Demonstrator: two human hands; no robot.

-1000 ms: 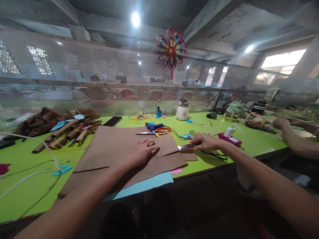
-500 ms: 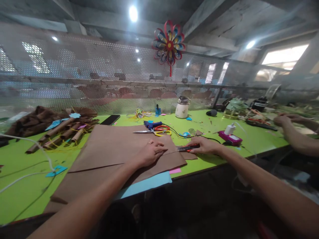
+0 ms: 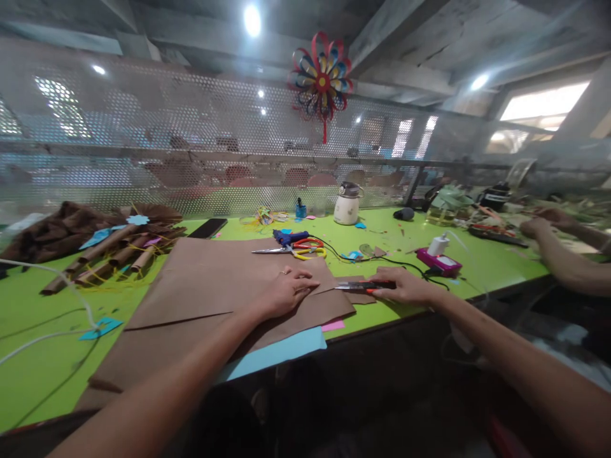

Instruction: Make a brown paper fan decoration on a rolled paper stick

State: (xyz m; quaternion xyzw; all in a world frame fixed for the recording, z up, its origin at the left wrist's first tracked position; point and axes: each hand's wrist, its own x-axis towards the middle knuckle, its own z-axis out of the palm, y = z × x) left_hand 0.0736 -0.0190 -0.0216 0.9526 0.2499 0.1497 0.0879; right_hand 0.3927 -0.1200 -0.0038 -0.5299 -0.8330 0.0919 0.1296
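Brown paper (image 3: 205, 273) lies in large sheets over the green table, with a straight cut line running through it. My left hand (image 3: 290, 289) rests on it with fingers stretched out flat, pressing the sheet near its right end. In my right hand (image 3: 401, 286) is a utility knife (image 3: 356, 286), its blade pointing left at the right edge of the paper by the cut. Under the knife lies a small brown paper piece (image 3: 360, 297). Scissors (image 3: 305, 251) with red and yellow handles and a blue glue gun (image 3: 289, 237) lie just beyond the paper.
Rolled brown paper tubes (image 3: 107, 248) lie on the left near a dark phone (image 3: 208, 228). Toward the back stands a white bottle (image 3: 347, 203). A pink power strip (image 3: 438, 261) with a cable sits at right, and another person's hands (image 3: 539, 226) are farther right.
My right hand has moved a little to the right with the utility knife, drawing its blade to the paper's edge. My left hand stays flat on the paper.
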